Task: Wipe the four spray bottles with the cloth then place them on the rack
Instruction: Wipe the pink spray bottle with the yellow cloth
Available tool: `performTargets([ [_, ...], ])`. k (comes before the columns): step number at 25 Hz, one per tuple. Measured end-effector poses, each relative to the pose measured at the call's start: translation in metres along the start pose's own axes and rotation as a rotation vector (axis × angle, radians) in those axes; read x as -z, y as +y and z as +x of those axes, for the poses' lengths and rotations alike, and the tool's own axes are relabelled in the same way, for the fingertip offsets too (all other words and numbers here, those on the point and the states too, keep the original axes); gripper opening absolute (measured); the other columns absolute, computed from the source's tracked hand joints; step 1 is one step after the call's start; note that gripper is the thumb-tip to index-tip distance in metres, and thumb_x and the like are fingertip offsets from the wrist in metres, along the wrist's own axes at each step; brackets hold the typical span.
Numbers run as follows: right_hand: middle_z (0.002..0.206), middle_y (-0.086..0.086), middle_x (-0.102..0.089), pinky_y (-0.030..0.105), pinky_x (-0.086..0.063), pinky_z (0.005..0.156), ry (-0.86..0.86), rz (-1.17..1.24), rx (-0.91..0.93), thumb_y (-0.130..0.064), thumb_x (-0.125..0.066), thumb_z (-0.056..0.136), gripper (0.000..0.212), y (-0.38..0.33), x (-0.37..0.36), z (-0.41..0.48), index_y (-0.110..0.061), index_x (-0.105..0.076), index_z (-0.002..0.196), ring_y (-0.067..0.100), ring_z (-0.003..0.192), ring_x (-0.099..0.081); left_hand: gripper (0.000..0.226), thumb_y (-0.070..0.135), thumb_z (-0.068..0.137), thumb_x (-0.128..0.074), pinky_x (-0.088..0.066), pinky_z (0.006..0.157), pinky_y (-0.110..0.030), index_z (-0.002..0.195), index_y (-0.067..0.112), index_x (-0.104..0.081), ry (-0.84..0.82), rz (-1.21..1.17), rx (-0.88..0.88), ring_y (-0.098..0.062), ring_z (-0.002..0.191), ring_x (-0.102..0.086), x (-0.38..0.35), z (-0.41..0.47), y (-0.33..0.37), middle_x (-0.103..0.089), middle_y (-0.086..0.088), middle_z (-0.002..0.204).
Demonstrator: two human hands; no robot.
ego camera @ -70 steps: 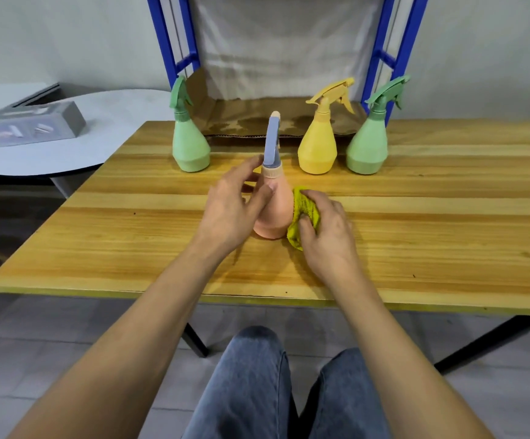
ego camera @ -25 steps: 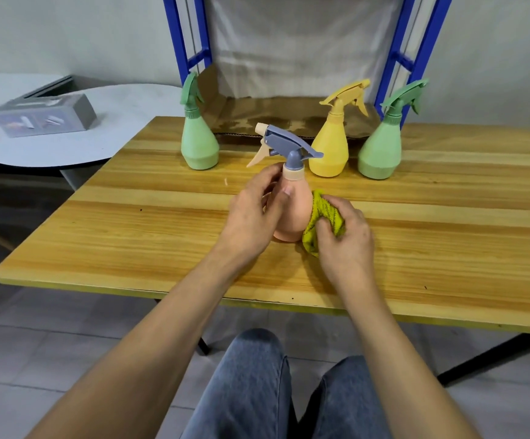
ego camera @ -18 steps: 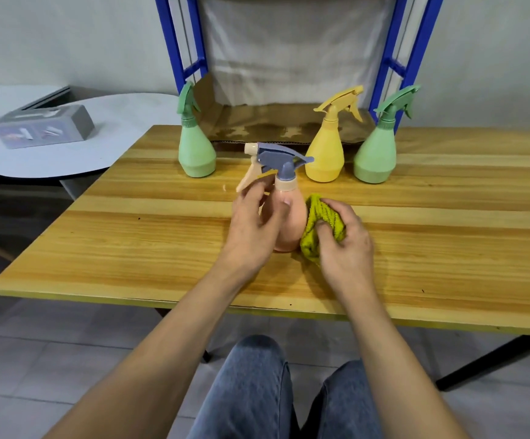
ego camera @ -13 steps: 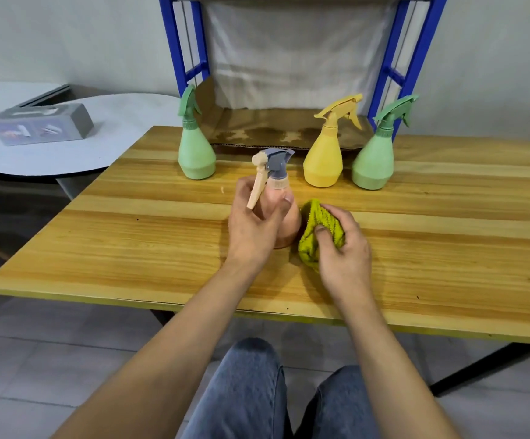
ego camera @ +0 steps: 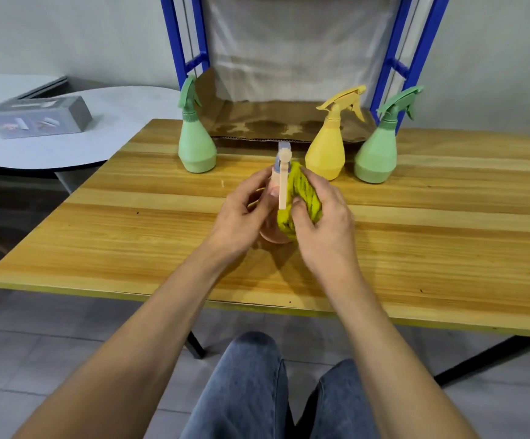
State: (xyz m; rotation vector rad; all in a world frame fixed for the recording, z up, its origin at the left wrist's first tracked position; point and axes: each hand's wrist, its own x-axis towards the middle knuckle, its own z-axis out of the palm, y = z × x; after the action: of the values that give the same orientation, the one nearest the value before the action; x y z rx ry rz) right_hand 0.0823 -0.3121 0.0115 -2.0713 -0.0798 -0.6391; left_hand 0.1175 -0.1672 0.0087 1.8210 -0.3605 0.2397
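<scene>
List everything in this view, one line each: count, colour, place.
peach spray bottle: 1, peach, grey-blue head, table middle
cloth: 1, yellow-green, against that bottle
green spray bottles: 2, green, table's far side
yellow spray bottle: 1, yellow, beside right green one
table: 1, wood
rack: 1, blue frame, behind table
cardboard: 1, brown, stained, on rack
round table: 1, white, left
box: 1, grey, on round table
legs: 2, blue jeans, bottom
left hand: grips peach spray bottle
right hand: holds cloth
</scene>
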Motion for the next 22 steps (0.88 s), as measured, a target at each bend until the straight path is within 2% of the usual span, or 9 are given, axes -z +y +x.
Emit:
performTargets([
  [2,0.127,0.004,-0.06,0.011,-0.028,0.086,-0.023,-0.137,-0.098,-0.02,-0.059,0.092,0.047,0.016,0.007,-0.009,-0.026,-0.055,0.139,0.02,0.117,-0.056,0.044,0.014,0.105,-0.057,-0.048,0.102,-0.017,0.148,0.022,-0.051,0.0,0.01,0.028,0.01,0.119,-0.06,0.002,0.002,-0.005,-0.062,0.009,0.137],
  [3,0.126,0.005,-0.06,0.013,-0.029,0.085,-0.035,-0.172,-0.128,-0.02,-0.059,0.092,0.046,0.018,0.01,-0.011,-0.026,-0.057,0.137,0.022,0.115,-0.057,0.046,0.017,0.105,-0.058,-0.049,0.103,-0.018,0.15,0.021,-0.05,-0.001,0.017,0.033,0.008,0.122,-0.059,0.002,0.002,-0.006,-0.06,0.008,0.142],
  [6,0.126,-0.002,-0.06,0.016,-0.035,0.093,0.02,-0.06,-0.09,-0.021,-0.06,0.092,0.043,0.0,0.01,0.0,-0.027,-0.058,0.135,0.013,0.115,-0.056,0.047,0.022,0.105,-0.058,-0.051,0.107,-0.029,0.152,0.022,-0.049,-0.018,0.049,0.008,-0.004,0.127,-0.06,0.001,-0.001,-0.003,-0.06,0.003,0.146],
  [9,0.127,-0.006,-0.057,0.014,-0.034,0.096,0.073,0.046,-0.015,-0.02,-0.062,0.094,0.043,-0.017,0.001,0.009,-0.028,-0.056,0.136,0.004,0.115,-0.051,0.048,0.03,0.104,-0.058,-0.052,0.109,-0.036,0.151,0.021,-0.05,-0.018,0.049,-0.013,-0.008,0.128,-0.061,0.0,0.0,-0.004,-0.061,0.0,0.144],
  [12,0.128,0.0,-0.059,0.018,-0.034,0.093,0.042,-0.037,-0.076,-0.021,-0.061,0.093,0.044,0.01,0.0,-0.007,-0.025,-0.056,0.137,0.014,0.117,-0.054,0.061,0.051,0.092,-0.058,-0.05,0.11,-0.044,0.149,0.03,-0.05,0.029,0.06,-0.011,-0.011,0.131,-0.06,-0.003,0.0,-0.006,-0.06,0.004,0.144],
  [15,0.127,0.004,-0.061,0.024,-0.038,0.097,-0.01,-0.066,-0.142,-0.02,-0.059,0.094,0.043,0.02,0.008,-0.01,-0.023,-0.056,0.137,0.021,0.118,-0.056,0.068,0.058,0.088,-0.056,-0.049,0.111,-0.044,0.15,0.032,-0.05,0.048,0.065,0.015,-0.009,0.132,-0.058,-0.005,-0.002,-0.007,-0.059,0.009,0.144],
  [17,0.128,-0.003,-0.058,0.021,-0.036,0.098,0.002,-0.032,-0.122,-0.023,-0.058,0.096,0.041,0.009,0.008,-0.003,-0.026,-0.055,0.137,0.011,0.117,-0.053,0.068,0.059,0.09,-0.056,-0.05,0.11,-0.046,0.151,0.03,-0.05,0.031,0.069,0.012,-0.01,0.131,-0.059,-0.007,-0.001,-0.01,-0.06,0.008,0.143],
  [19,0.127,-0.006,-0.053,0.01,-0.029,0.094,0.031,-0.009,-0.06,-0.021,-0.057,0.097,0.042,0.0,0.003,-0.003,-0.025,-0.053,0.138,0.002,0.113,-0.045,0.066,0.058,0.092,-0.055,-0.051,0.109,-0.047,0.151,0.029,-0.05,0.02,0.076,0.016,-0.012,0.13,-0.06,-0.006,0.003,-0.012,-0.062,0.007,0.142],
  [22,0.126,0.001,-0.052,0.002,-0.026,0.09,-0.003,-0.009,-0.087,-0.014,-0.057,0.096,0.043,0.007,0.003,-0.013,-0.022,-0.053,0.138,0.003,0.111,-0.045,0.067,0.057,0.093,-0.054,-0.049,0.111,-0.045,0.153,0.028,-0.048,0.045,0.098,0.011,-0.01,0.133,-0.057,-0.006,-0.002,-0.012,-0.059,0.008,0.144],
])
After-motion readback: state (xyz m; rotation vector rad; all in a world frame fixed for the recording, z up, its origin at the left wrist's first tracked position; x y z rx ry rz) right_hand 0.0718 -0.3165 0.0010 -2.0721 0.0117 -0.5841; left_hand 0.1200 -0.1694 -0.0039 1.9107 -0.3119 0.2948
